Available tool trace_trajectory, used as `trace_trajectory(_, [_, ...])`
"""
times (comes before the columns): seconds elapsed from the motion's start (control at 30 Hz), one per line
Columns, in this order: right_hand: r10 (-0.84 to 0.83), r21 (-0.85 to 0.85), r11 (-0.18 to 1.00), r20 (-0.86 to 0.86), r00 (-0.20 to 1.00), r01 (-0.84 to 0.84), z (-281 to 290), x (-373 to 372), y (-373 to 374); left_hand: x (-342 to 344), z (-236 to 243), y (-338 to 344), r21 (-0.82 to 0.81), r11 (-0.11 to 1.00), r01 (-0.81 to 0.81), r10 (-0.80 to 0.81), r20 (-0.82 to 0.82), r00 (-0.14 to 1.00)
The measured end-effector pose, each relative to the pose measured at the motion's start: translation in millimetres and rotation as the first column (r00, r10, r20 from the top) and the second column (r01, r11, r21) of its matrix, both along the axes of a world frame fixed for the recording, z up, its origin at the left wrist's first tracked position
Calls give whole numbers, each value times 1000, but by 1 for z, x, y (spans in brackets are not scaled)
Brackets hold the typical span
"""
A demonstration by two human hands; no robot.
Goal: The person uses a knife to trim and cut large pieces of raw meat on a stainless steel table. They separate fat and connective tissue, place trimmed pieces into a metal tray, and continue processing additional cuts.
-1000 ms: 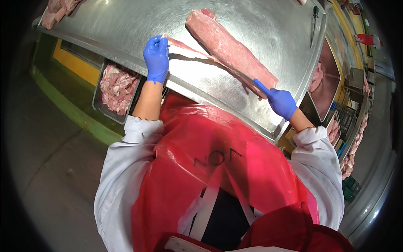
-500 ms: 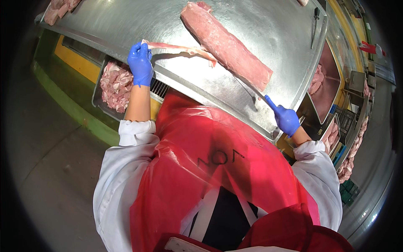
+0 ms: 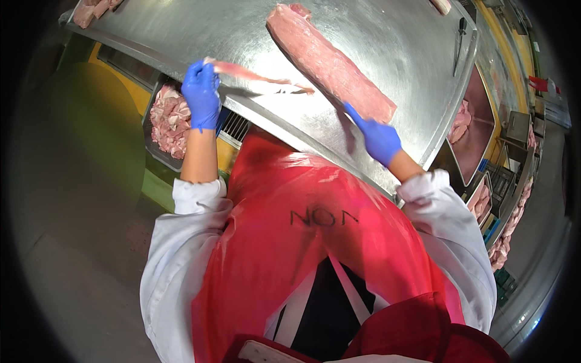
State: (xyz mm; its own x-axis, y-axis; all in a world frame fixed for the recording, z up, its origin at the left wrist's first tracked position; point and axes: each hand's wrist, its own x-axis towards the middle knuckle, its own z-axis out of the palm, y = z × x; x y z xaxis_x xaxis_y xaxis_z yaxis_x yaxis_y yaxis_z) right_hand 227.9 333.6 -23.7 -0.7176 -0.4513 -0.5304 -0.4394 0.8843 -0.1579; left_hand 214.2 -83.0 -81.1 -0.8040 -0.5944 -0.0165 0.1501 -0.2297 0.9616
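Note:
A long pale-pink boneless loin of meat (image 3: 333,63) lies slantwise on the metal table (image 3: 181,36). My left hand (image 3: 201,94), in a blue glove, is closed on one end of a thin strip of meat trimming (image 3: 242,72). That strip stretches right toward the loin, and its far end hangs just short of the loin's side. My right hand (image 3: 378,140), gloved alike, is closed round a knife (image 3: 336,104) with the index finger laid forward along it. The handle is hidden in the fist, and the thin blade shows only faintly beside the loin's near edge.
Below the table's left edge stands a tray of meat pieces (image 3: 170,124). Another knife (image 3: 460,45) lies at the table's right side. Beyond that edge is a tub (image 3: 481,130) holding meat. More meat (image 3: 92,11) sits at the far left corner.
My right hand has moved left and slightly up with the knife, close against the loin. The strip's far end has come away from the loin's side. My left hand has hardly moved.

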Motion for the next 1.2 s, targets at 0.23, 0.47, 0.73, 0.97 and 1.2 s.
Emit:
trace_trajectory(0.23, [47,-141,988,-108,993,-62,-9,69,139,36,80,-32,-258,965,43,-65,-78,995])
trace_trajectory(0.47, [-617,-480,707,-59,785,519,-2,119,149,4,228,19,-458,875,157,-330,-327,886])
trace_trajectory(0.73, [-899,-662,213,155,409,718,-30,200,117,-36,319,240,-674,374,638,-928,-281,247])
trace_trajectory(0.97, [-907,-718,177,147,395,673,-38,235,92,2,261,494,-689,92,718,-981,-188,-56])
trace_trajectory(1.2, [-960,-690,-46,231,160,723,-40,289,87,-60,53,338,-857,107,503,-864,170,474])
